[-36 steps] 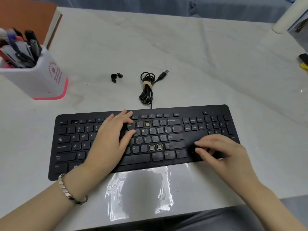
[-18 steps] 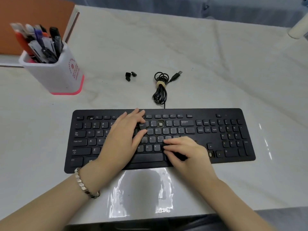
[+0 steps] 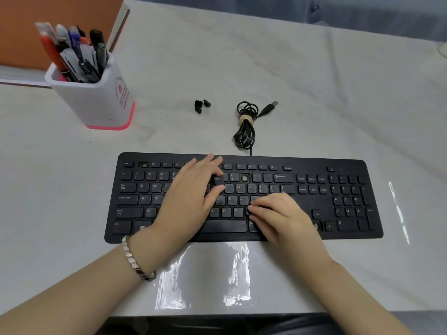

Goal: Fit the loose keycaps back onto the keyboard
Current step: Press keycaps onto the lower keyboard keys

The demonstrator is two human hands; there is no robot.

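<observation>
Keycaps [image 3: 202,106], small and black, lie loose in a tight cluster on the white bench [image 3: 326,81], well behind the keyboard [image 3: 309,163] and just left of its bundled cable [image 3: 245,134]. The cable is bound with a tan tie, and its plug [image 3: 271,108] points away to the right.

The keyboard sits flat near the front edge of the bench. The left hand [image 3: 191,194] rests over its left-middle keys and pinches one black keycap [image 3: 219,181] between thumb and forefinger, low over the number row (the cap's print is too blurred to read). Right of that cap, in the same row, an open socket [image 3: 244,177] shows pale where a key is missing.

The right hand [image 3: 283,218] lies over the lower middle rows, fingers bent, their tips down on the keys beside the M and comma. Whether it grips anything under those fingertips I cannot tell. A metal bracelet [image 3: 135,259] circles the left wrist.

At the far left a white pot [image 3: 96,100] with a pink base holds pens [image 3: 72,54].
</observation>
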